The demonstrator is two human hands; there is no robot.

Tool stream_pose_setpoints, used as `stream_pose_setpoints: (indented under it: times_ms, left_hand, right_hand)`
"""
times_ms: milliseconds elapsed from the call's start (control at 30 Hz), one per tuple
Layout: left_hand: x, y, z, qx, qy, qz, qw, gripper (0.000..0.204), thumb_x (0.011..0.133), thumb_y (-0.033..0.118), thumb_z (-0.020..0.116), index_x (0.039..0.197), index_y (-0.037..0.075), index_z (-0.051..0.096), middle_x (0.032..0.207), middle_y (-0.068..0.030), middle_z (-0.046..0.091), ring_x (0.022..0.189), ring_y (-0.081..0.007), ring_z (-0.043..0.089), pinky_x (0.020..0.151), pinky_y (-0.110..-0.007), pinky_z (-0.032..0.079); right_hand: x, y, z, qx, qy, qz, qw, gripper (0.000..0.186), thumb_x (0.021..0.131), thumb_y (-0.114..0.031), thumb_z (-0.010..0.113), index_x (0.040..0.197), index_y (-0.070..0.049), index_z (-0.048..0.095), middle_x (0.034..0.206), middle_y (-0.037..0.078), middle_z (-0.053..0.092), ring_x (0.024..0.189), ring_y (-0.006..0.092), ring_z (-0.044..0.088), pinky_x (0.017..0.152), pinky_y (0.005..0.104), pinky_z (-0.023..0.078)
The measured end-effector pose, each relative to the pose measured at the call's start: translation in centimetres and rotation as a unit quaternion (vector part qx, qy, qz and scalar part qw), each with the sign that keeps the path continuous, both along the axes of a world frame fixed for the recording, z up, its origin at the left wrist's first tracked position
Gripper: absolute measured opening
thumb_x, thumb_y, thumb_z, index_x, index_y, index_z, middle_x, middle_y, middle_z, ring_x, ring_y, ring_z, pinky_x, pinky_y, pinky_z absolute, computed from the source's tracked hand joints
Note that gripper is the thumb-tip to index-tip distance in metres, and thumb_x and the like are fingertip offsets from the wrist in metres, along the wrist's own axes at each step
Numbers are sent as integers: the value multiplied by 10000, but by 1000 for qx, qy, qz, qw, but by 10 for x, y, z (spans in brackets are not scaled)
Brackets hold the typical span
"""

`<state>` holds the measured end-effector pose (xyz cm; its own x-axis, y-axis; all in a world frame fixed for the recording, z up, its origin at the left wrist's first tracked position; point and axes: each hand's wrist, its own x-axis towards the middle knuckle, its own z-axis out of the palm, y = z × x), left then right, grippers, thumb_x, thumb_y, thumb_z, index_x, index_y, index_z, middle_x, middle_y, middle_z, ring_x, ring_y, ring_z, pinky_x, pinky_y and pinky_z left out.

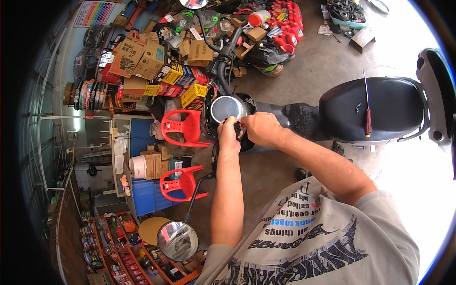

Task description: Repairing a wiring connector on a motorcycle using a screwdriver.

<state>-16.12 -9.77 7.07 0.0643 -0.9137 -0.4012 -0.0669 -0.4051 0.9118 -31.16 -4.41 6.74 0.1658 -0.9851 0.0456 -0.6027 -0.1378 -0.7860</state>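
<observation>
A scooter with a round gauge [226, 109] at its front stands before me. My left hand [228, 137] is closed at the gauge's near edge, thumb and fingers pinched together. Right beside it, my right hand [262, 128] is also closed, its fingertips meeting the left ones. Something small and dark shows between them, too hidden to name. Along the handlebar [222, 73] the dark front parts look uncovered. On the black seat [339, 102] lie a screwdriver [367, 121] with a red handle and a small pale metal piece [358, 109].
Two red plastic chairs [184, 129] stand left of the scooter. Stacked cardboard boxes [128, 56] and red bottles [287, 23] crowd the far side. A round mirror [178, 241] sticks out at the near left. Shelves of small goods [128, 251] fill the lower left.
</observation>
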Motion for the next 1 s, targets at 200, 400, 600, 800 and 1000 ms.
stream_pose_setpoints:
  times_ms: [200, 400, 600, 800, 1000]
  left_hand:
    - [-4, 2, -1, -16, -10, -9, 1000, 64, 785, 159, 580, 778, 98, 597, 732, -16, 602, 642, -134, 568, 586, -287, 427]
    - [-6, 3, -5, -35, 16, 17, 999, 90, 735, 106, 580, 778, 39, 539, 696, -44, 545, 581, -146, 523, 449, -278, 342]
    - [-4, 4, -8, -33, 26, 5, 999, 67, 736, 113, 571, 742, 50, 552, 681, -38, 565, 569, -146, 537, 453, -284, 343]
    - [-6, 6, -6, -18, 34, 12, 999, 96, 751, 123, 558, 684, 55, 562, 643, -35, 570, 524, -146, 532, 450, -279, 331]
    - [-3, 6, -10, -8, 48, 21, 999, 104, 756, 117, 550, 669, 61, 559, 639, -33, 567, 514, -145, 526, 450, -280, 324]
  right_hand:
    - [-2, 2, 2, -1, -2, 5, 1000, 218, 805, -191, 609, 976, -85, 693, 880, 175, 706, 873, 350, 687, 761, 445, 549]
    - [0, 2, 4, 14, 4, 17, 1000, 228, 807, -193, 611, 995, -90, 689, 889, 175, 706, 879, 345, 688, 762, 443, 550]
    - [2, 2, 1, 11, 14, 29, 999, 230, 819, -218, 636, 1000, -85, 684, 894, 172, 706, 886, 343, 687, 766, 445, 549]
    - [5, 3, 1, 3, 10, 27, 1000, 232, 822, -235, 653, 991, -79, 680, 888, 172, 705, 885, 347, 684, 772, 445, 548]
    - [9, 5, 1, 7, 19, 22, 1000, 238, 820, -240, 665, 984, -68, 676, 879, 172, 704, 885, 348, 684, 777, 445, 548]
